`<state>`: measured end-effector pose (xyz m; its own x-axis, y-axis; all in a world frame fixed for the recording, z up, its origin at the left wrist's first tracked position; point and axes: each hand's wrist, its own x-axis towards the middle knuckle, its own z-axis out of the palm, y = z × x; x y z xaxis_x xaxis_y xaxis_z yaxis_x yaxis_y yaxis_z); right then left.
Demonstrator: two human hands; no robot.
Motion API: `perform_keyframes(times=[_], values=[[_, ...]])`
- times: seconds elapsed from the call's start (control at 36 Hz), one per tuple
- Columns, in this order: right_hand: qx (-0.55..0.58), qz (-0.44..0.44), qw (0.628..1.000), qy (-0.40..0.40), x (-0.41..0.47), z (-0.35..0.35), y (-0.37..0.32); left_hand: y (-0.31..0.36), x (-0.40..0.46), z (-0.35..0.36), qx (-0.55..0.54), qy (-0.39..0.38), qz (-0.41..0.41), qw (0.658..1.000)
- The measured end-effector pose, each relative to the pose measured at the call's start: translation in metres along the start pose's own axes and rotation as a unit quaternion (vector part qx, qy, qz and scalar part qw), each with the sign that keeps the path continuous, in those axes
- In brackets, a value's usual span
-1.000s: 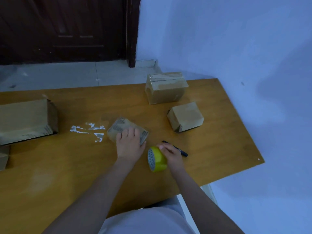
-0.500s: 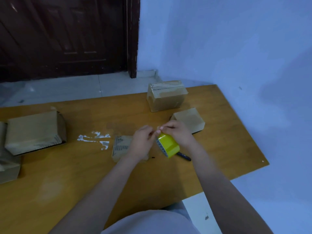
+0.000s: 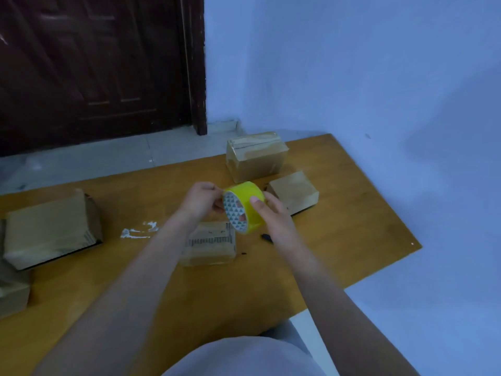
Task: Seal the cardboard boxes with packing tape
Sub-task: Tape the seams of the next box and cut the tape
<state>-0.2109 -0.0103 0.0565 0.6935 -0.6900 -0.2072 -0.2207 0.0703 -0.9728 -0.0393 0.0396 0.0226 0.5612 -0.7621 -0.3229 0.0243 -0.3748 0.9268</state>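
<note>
The yellow tape roll has come up off the table since a second ago and now hangs above the small printed box. The right hand grips the roll, and the left hand, lifted off that box, pinches at the roll's rim. Judging by this, she is finding the tape's end, so sealing has yet to begin.
</note>
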Motion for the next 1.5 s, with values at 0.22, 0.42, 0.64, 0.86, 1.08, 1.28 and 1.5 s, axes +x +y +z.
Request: perform_keyframes(times=[0.22, 0.42, 0.64, 0.86, 1.08, 1.28, 1.5], values=[[-0.164, 0.07, 0.983, 0.045, -0.022, 0.027, 0.037, 0.012, 0.033, -0.002, 0.188, -0.009, 0.035, 0.982], [-0.098, 0.151, 0.984, 0.015, -0.043, 0.028, 0.062, -0.033, 0.028, 0.01, 0.275, -0.063, 0.052, 0.958], [-0.098, 0.207, 0.973, 0.015, -0.035, 0.041, 0.084, -0.063, 0.037, 0.015, 0.345, -0.068, 0.08, 0.933], [-0.072, 0.243, 0.967, 0.029, -0.03, 0.045, 0.097, -0.079, 0.044, 0.021, 0.285, -0.075, 0.077, 0.952], [-0.086, 0.231, 0.969, 0.022, -0.024, 0.043, 0.097, -0.084, 0.05, 0.021, 0.249, -0.068, 0.068, 0.964], [-0.076, 0.246, 0.966, 0.026, -0.02, 0.044, 0.104, -0.09, 0.054, 0.022, 0.304, -0.075, 0.059, 0.948], [-0.071, 0.257, 0.963, 0.025, -0.017, 0.041, 0.11, -0.074, 0.068, 0.02, 0.27, -0.145, -0.095, 0.947]])
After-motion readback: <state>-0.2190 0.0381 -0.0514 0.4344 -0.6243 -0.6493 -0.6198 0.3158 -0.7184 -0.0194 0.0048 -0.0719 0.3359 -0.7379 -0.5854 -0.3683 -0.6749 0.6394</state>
